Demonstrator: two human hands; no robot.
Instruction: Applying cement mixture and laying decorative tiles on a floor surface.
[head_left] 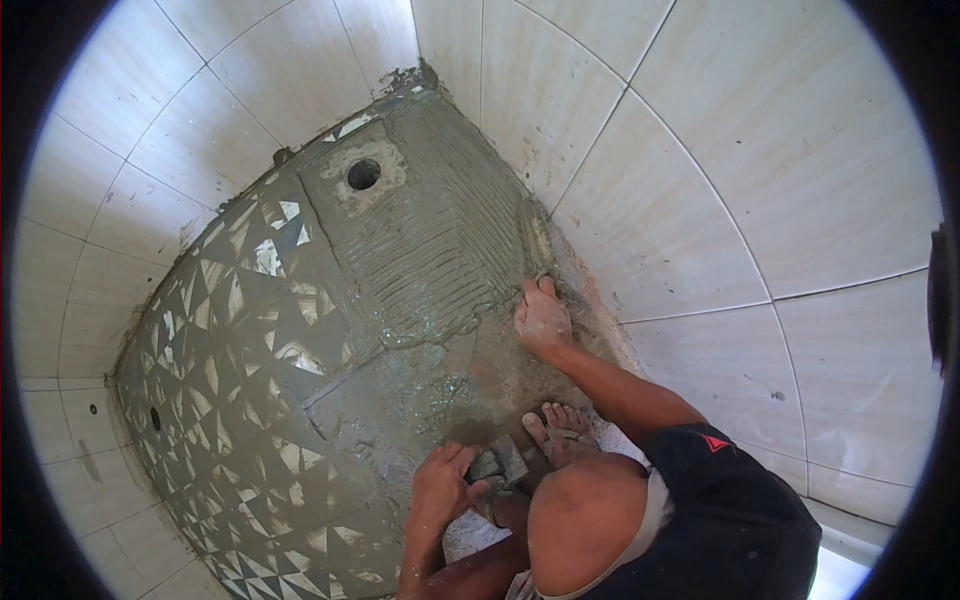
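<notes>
My right hand is closed at the lower right edge of ridged grey mortar, against a narrow, mortar-smeared strip; what its fingers hold is unclear. My left hand has its fingers curled at a grey, squarish, mortar-coated object beside my feet; its grip is partly hidden. Above the ridges, a round drain hole sits in a pale square patch. Left of them lies a floor of triangular mosaic, largely smeared grey.
Pale tiled walls rise on the right and on the left, meeting in a corner at the top. Wet, rough floor lies between the mosaic and my feet. A second dark hole is in the mosaic at left. My bent knee fills the lower middle.
</notes>
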